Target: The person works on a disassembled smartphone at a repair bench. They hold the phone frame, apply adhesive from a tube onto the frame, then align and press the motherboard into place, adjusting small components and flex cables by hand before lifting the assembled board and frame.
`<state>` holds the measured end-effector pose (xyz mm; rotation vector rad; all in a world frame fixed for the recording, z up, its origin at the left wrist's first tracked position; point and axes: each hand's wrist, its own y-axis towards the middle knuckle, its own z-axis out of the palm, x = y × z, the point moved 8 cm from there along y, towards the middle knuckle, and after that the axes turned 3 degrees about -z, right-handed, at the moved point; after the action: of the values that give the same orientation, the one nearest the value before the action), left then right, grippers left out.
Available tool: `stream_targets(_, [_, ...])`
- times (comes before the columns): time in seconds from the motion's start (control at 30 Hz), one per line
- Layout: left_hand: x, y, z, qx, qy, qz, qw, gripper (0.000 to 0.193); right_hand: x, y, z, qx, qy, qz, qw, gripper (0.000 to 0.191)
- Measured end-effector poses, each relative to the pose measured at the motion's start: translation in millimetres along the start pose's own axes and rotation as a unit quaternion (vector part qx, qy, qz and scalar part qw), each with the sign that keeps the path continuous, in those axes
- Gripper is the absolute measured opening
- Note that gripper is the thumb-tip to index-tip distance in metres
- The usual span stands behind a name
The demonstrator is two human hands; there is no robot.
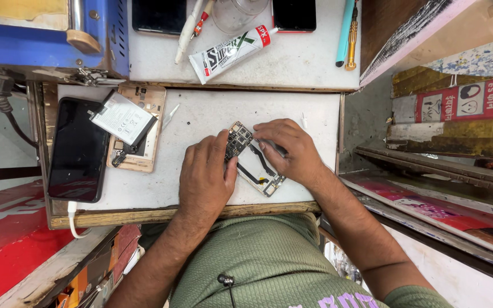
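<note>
At desk (144, 188) centre, left hand (203, 171) pinches a phone circuit board (238, 140); right hand (289, 149) pins the opened phone frame (261, 177). Board likely light, stiff, fragile: best gripped by its edges.

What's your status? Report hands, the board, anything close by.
Left hand and right hand both pinching the circuit board, lifted over the opened phone frame. Loose battery and black phone off left, clear.

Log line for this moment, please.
left hand: holds circuit board | right hand: pressing on opened phone | nearby: battery, black phone
</note>
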<state>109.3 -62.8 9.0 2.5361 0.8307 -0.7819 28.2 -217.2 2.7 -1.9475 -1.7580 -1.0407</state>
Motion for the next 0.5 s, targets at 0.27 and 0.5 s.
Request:
stream_targets(0.27, [8.1, -2.8, -16.4, -0.018, -0.022, -0.016, 0.999, 0.047, 14.4, 4.1, 3.8, 0.033, -0.045, -0.042, 0.998, 0.03])
stream_targets(0.5, [26.6, 3.9, -14.2, -0.016, -0.002, -0.05, 0.999, 0.026, 25.7, 1.3, 12.4, 0.063, -0.112, -0.071, 0.989, 0.034])
